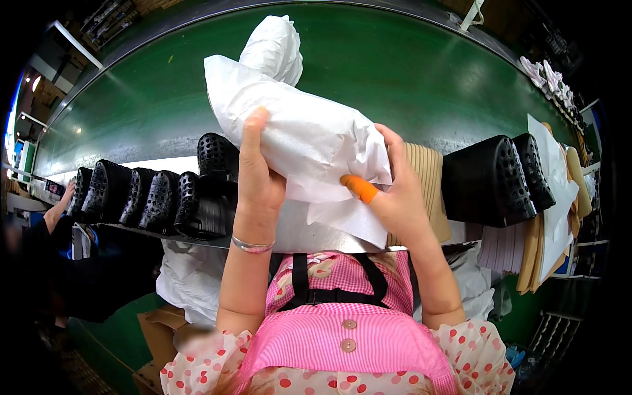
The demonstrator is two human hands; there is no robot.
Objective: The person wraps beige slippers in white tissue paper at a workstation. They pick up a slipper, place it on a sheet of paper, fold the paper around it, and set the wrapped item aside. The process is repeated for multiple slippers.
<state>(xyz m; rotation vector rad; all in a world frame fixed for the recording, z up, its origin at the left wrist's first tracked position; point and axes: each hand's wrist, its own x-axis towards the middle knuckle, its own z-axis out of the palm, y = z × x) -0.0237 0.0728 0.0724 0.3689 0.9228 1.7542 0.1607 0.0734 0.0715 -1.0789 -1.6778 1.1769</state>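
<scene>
A bundle wrapped in white tissue paper (296, 128) is held between my two hands over the near edge of the green table. Its contents are hidden by the paper. My left hand (258, 174) grips its left part, the thumb lying on top. At the bundle's right end my right hand (398, 191) closes round the paper, with an orange cover on one digit pressing a fold. A loose flap of white paper (349, 220) hangs beneath. Just beyond the held bundle lies another white wrapped bundle (275, 49).
Black shoe-shaped pieces with round dimples (158, 197) line the table's near edge at left. More black pieces (484, 181) sit at right, beside a stack of tan ribbed sheets (424, 191). Pale shoes (550, 79) stand far right. Another person's arm (59, 207) shows far left.
</scene>
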